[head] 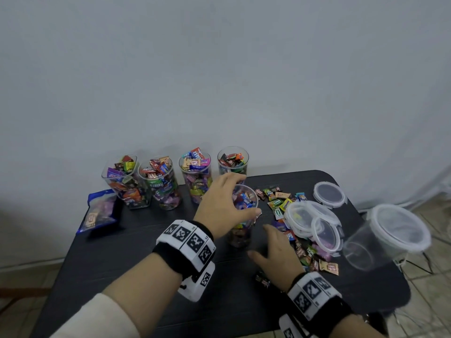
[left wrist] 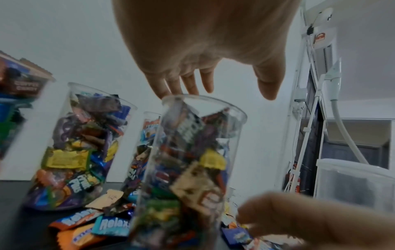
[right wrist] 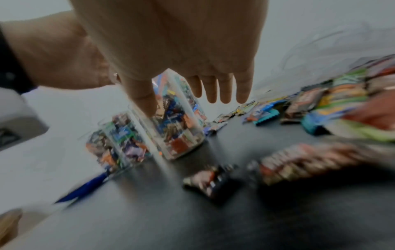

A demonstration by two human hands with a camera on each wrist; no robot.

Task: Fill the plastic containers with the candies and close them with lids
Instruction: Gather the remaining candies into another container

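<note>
The right wrist view is smeared by blur: the loose candies (right wrist: 333,108) at its right edge are streaks of colour and cannot be counted, and only two jars show there clearly. In the head view the left hand (head: 223,207) hides much of the near jar (head: 241,230) at frame centre; the left wrist view shows its fingers (left wrist: 188,84) straight and spread over the rim, just at the far edge, whether touching I cannot tell, holding nothing. The right hand (head: 278,256), lower right of centre, is open with fingers spread low over the worktop (head: 136,252), covering part of the candy pile; no candy shows in it. Four more filled jars (head: 196,178) stand in a row at the back, all five lidless. Four lids (head: 329,194) lie right of centre, three overlapping. One lidded empty tub (head: 388,236) sits at the right edge, blurred. One blue bag (head: 101,211) lies at left
</note>
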